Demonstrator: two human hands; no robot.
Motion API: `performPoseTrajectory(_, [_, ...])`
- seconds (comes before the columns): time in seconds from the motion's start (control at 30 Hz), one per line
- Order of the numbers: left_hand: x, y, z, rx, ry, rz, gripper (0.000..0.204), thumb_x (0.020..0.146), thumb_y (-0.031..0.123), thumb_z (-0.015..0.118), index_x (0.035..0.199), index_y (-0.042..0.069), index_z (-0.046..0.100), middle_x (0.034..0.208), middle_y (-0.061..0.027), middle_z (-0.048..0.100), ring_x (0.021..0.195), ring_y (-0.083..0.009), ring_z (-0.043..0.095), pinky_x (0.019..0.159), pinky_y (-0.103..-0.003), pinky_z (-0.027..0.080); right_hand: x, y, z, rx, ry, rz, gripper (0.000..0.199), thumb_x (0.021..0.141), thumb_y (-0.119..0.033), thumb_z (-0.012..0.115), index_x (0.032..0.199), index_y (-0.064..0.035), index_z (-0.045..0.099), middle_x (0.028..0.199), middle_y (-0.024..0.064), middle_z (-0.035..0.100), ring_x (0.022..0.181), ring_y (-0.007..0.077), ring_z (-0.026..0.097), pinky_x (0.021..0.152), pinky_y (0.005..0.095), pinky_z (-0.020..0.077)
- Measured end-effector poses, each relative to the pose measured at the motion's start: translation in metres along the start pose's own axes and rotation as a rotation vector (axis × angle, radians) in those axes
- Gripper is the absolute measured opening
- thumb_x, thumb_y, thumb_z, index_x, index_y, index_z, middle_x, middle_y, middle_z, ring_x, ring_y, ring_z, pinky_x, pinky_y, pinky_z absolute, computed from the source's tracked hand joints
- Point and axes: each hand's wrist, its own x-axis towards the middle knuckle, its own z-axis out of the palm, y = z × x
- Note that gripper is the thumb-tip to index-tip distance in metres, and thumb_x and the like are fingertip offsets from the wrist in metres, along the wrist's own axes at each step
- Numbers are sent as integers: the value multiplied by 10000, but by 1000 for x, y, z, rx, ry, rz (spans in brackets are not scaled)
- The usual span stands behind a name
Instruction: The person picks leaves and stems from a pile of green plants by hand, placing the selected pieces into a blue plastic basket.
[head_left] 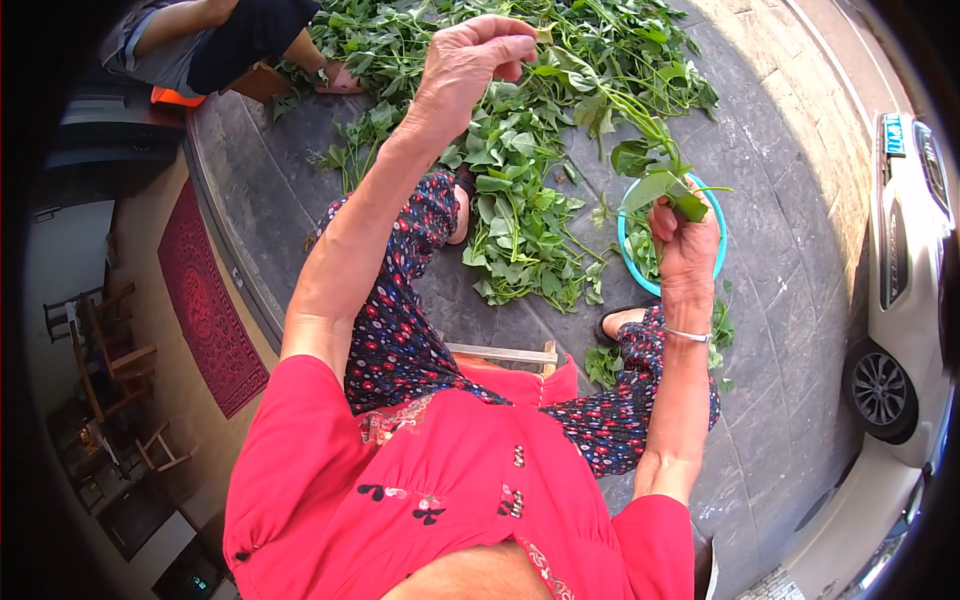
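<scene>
My right hand [688,248] is clamped on a bunch of leafy stems [655,170], held up over the blue basin [716,215]. The bunch stands above my fist, and one long stem [590,85] runs from it up and to the left, slanting toward my left hand [470,60]. That slant is the stem's long axis: right fist at the lower end, left fingers at the upper end. My left hand is raised higher and farther out, fingers curled together with thumb and fingertips pinched; I cannot tell for sure whether they grip the stem's tip or only a leaf beside it. My right hand is plainly the one that carries the greens; the left works at the far end.

Below both hands lies the big heap of greens [520,200], spread on the dark stone paving [770,330] in front of my feet. The basin sits on the paving just right of the heap, with some greens in it, directly under my right hand. A few loose leaves [603,365] lie by my right foot.

I sit low on a wooden stool [500,353]. Another person's foot in a sandal [340,78] rests at the heap's far left edge. A white car [900,300] stands to my right, and a red mat [205,300] lies by a doorway on my left.
</scene>
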Motion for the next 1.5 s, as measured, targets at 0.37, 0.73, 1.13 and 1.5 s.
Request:
performPoseTrajectory(0.37, [-23, -3, 71, -416, -376, -461, 180, 826, 131, 638, 981, 42, 652, 789, 35, 606, 655, -36, 506, 642, -204, 434, 0, 6, 14, -39, 70, -54, 158, 851, -66, 550, 992, -2, 579, 780, 83, 623, 557, 147, 530, 519, 243, 425])
performPoseTrajectory(0.73, [-41, 8, 89, -248, -309, -168, 254, 763, 35, 655, 1015, 1, 639, 737, 10, 610, 705, -59, 550, 620, -219, 459, -4, 1, 47, -515, -64, -326, 315, 821, -78, 656, 1099, 38, 564, 901, 92, 646, 731, 136, 625, 678, 233, 499])
performPoseTrajectory(1.13, [-34, 11, 105, -347, -223, -204, 303, 770, 49, 571, 1073, 43, 571, 771, 44, 570, 598, -30, 445, 531, -194, 367, -5, 6, 50, -289, 20, -276, 124, 838, -63, 623, 937, -2, 580, 723, 26, 577, 566, 106, 510, 554, 268, 473])
performPoseTrajectory(1.5, [-30, -2, 94, -804, -97, -408, 279, 778, 20, 580, 1042, 63, 503, 768, -79, 614, 496, -51, 420, 498, -174, 360, -10, 9, 50, -94, 152, -275, 113, 829, -32, 623, 916, -16, 554, 653, -1, 508, 537, 83, 441, 541, 235, 442])
